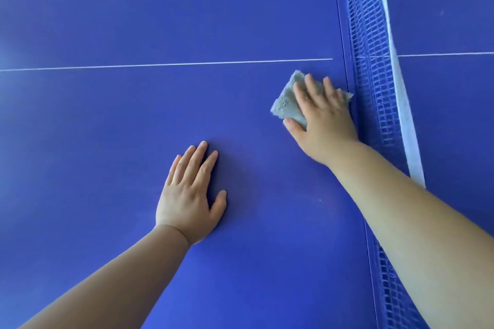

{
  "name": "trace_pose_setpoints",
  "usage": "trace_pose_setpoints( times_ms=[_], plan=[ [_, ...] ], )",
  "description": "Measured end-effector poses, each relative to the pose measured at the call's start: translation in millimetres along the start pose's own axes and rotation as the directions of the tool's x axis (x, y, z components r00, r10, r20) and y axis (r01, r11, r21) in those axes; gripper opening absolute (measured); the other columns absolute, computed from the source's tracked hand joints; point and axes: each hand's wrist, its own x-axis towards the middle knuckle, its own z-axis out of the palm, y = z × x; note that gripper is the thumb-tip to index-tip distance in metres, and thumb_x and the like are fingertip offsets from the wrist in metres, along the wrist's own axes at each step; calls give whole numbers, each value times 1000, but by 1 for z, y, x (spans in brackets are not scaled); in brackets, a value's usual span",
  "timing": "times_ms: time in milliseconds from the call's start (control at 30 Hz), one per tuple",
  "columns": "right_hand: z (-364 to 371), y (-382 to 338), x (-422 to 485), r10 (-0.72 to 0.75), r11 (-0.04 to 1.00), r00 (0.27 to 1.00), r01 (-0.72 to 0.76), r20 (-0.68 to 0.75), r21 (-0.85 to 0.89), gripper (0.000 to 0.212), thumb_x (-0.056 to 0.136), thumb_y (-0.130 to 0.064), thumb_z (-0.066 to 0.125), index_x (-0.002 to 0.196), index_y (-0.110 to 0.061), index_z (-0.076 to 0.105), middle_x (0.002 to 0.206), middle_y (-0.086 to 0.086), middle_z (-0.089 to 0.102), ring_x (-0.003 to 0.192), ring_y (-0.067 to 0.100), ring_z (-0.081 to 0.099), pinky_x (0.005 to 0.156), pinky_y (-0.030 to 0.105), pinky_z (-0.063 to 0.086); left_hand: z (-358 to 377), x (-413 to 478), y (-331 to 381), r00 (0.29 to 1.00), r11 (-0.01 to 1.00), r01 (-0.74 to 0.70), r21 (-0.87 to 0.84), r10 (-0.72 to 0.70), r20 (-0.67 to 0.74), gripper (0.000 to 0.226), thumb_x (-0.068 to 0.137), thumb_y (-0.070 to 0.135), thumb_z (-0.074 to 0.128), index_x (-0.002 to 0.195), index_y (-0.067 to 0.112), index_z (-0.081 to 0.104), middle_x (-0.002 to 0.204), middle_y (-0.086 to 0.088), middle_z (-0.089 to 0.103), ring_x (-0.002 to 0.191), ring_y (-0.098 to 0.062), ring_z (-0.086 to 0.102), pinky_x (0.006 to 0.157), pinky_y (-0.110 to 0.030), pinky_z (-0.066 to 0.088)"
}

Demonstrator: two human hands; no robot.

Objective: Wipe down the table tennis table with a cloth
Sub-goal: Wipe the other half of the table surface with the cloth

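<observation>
Cloth (287,104): grey, pressed flat under straight fingers of right hand (322,117), beside net (374,83). Left hand (188,195) flat on blue table (107,128), fingers extended, holding nothing. White centre line (165,64) beyond.

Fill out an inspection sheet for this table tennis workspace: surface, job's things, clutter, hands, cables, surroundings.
Surface: blue table, a white centre line across it, a small pale speck on it.
Job's things: grey cloth lying on the table, beside the net.
Clutter: nothing seen.
Hands: left hand flat on the bare table, fingers straight; right hand presses the cloth with spread fingers.
Cables: nothing seen.
Surroundings: the net is blue mesh with a white top band; more table beyond it.
</observation>
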Motion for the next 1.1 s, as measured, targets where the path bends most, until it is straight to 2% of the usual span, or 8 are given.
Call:
trace_pose_setpoints(
  times_ms=[167,267,367,467,767,867,967,1100],
  plan=[
    [34,-31,-131,-603,797,796,604,61,-12,70,101,-58,42,163,-29,24,172,2,12,157,36,10,126,56,13,2,0,-1,1000,1000,-7,-13,7,-13,75,92,49,47,158,16,37,170,-3,23,157,-28,21,129,-45,11],
    [23,-3,-93,-524,850,849,527,71,-18,68,101,-59,35,162,-28,27,172,2,15,157,36,11,125,58,18,0,0,0,1000,1000,-2,-10,2,-4,74,92,49,46,158,15,37,170,-3,23,157,-28,20,129,-43,9],
    [-3,31,-10,-88,996,996,88,32,14,75,100,-64,21,164,-26,14,173,1,4,158,36,0,125,60,12,-1,0,1,1000,1000,8,-2,-8,12,74,93,49,46,158,16,36,171,-2,21,158,-26,17,129,-42,9],
    [-13,40,30,130,989,991,-131,9,63,73,102,-59,31,164,-22,15,173,3,5,157,38,2,126,58,8,1,0,0,1000,1000,7,-1,-7,11,74,93,49,46,159,17,36,171,-1,21,158,-25,17,130,-42,8],
    [6,0,-117,-555,826,831,548,22,134,58,97,-30,61,153,-19,48,163,0,38,152,33,32,122,55,28,3,0,-1,1000,1000,5,3,-5,-2,74,93,50,46,159,18,36,171,0,20,158,-25,17,130,-42,8],
    [-24,24,-71,-153,936,984,175,-96,305,41,96,-22,66,137,-24,63,134,7,68,125,36,63,97,52,55,2,-1,-1,1000,1000,11,0,-11,8,73,93,50,45,159,18,36,171,0,20,158,-25,17,129,-43,10],
    [-51,57,-7,110,956,985,-67,-136,284,24,97,-41,59,117,-27,63,94,4,67,90,35,64,71,37,47,2,-2,0,1000,1000,9,-1,-9,3,73,93,49,44,159,17,36,171,0,21,158,-25,17,129,-44,12],
    [-58,73,44,225,960,962,-192,-153,201,40,97,-39,61,133,-23,58,127,8,58,113,33,58,89,43,47,3,-1,0,1000,1000,3,-6,-3,-11,72,93,48,45,158,17,36,171,-1,22,158,-26,18,130,-43,10]
  ],
)
